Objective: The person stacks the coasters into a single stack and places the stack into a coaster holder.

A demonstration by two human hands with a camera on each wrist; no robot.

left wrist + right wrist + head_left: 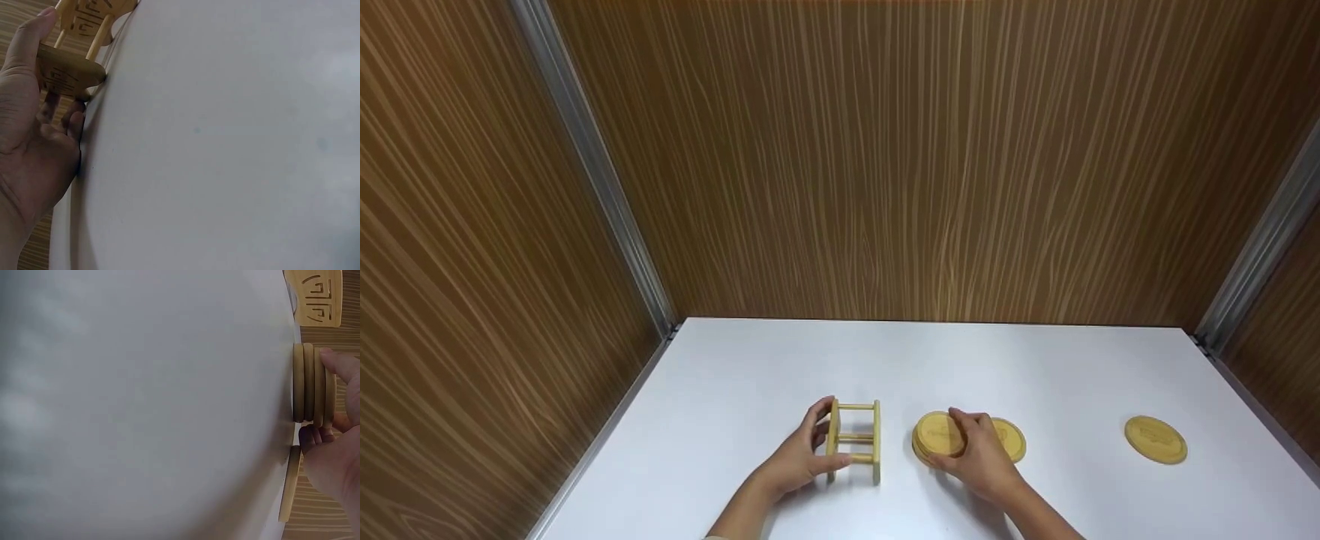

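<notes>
On the white table stands a small wooden coaster rack (pixel 877 442), two end panels joined by thin rods. My left hand (pixel 795 459) grips its left panel, thumb on the near side and fingers behind. In the left wrist view the panel (pixel 62 70) shows cut-out line patterns. To the right of the rack is a stack of round wooden coasters (pixel 939 433). My right hand (pixel 984 456) pinches the upper part of this stack, thumb at the near edge, fingers at the far edge. Several coaster edges (pixel 308 382) show in the right wrist view.
Partly behind my right hand, a single coaster (pixel 1011 441) lies flat beside the stack. Another coaster (pixel 1156 440) lies apart at the far right. Wood-grain walls (pixel 885 165) enclose the white table (pixel 750 360) at the back and sides.
</notes>
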